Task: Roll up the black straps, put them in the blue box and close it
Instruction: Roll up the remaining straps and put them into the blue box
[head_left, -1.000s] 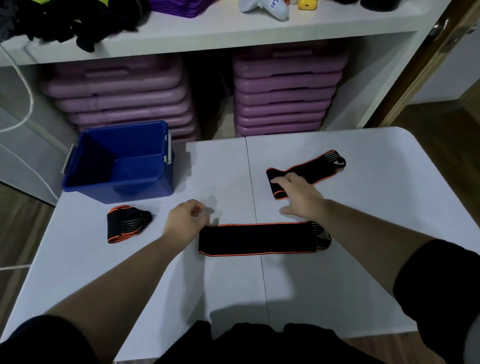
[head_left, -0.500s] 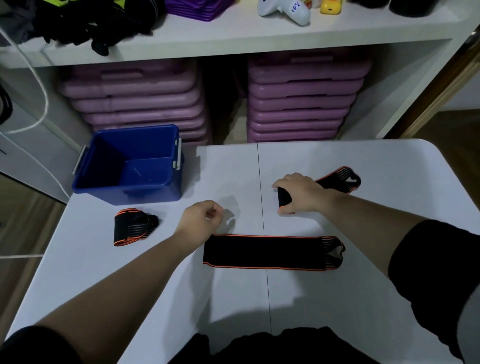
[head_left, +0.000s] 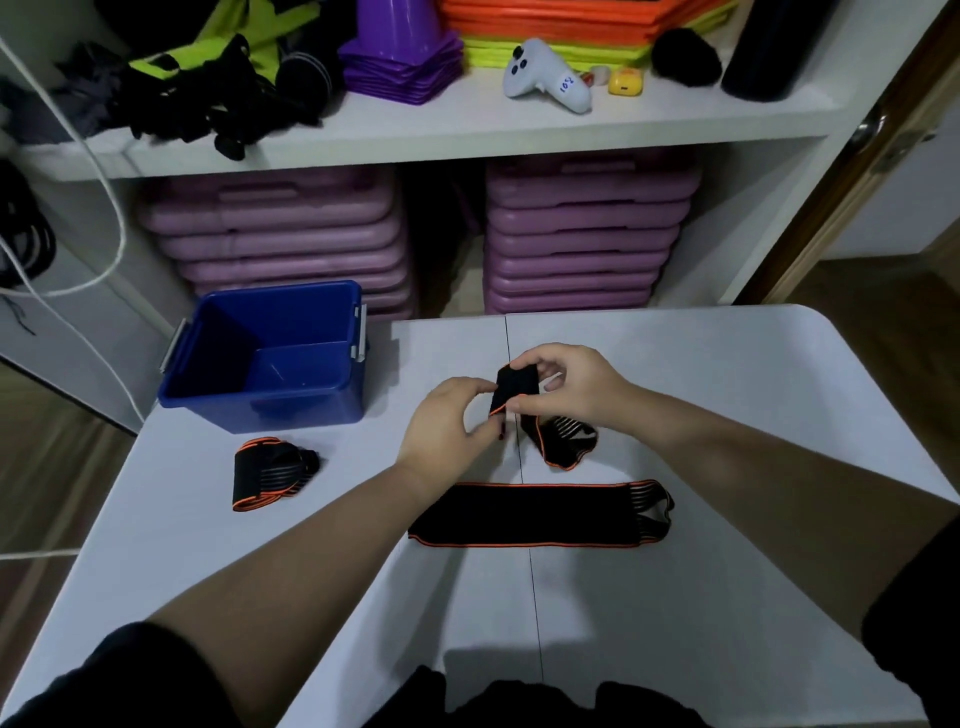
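A white table (head_left: 727, 415) stands in front of a white shelf unit (head_left: 467, 130) whose lower bay holds two stacks of purple platforms (head_left: 582, 244). The upper shelf carries purple cones (head_left: 405, 57), a white controller (head_left: 545, 78) and a pile of black and yellow-green gear (head_left: 208, 88).

The blue box (head_left: 270, 358) sits open at the far left corner of the table, with grey latches on its sides; no lid is in view. Its interior appears empty.

Both hands are raised above the table centre. The left hand (head_left: 447, 426) and the right hand (head_left: 571, 384) are each closed in a pinch on the upper end of one black strap (head_left: 519, 395) with orange edging. The lower end of this strap, with grey stripes, hangs down and rests on the table below the right hand.

A second strap (head_left: 540, 514) lies flat and fully extended on the table, just nearer the person than the hands. A third strap (head_left: 270, 473), already rolled, lies on the table just in front of the blue box, apart from it.
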